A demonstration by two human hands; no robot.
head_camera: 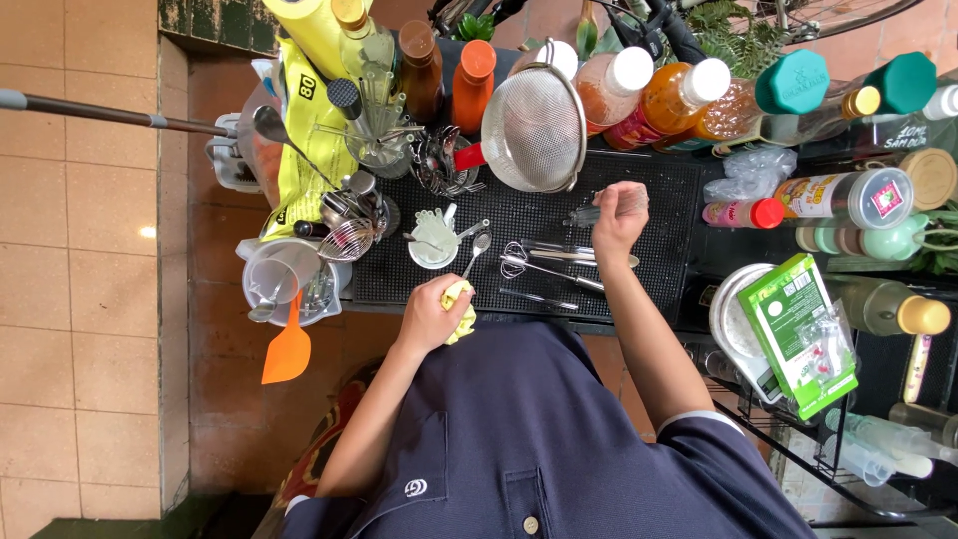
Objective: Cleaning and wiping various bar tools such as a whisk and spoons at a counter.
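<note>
Fingers of my left hand (pixel 431 317) are curled tight round a soft yellow cloth (pixel 461 311) at the near edge of the black mat (pixel 659 250), lower middle of the frame. My right hand (pixel 617 215) closes on a small clear glass (pixel 629 200) just above the mat's centre. I judge the glass light, slippery and breakable, best gripped round its side; the cloth is limp and bunches anywhere. At right lies a flat green carton (pixel 798 334); a yellow bag (pixel 299 150) hangs upper left; orange-filled bottles (pixel 679 100) line the top.
</note>
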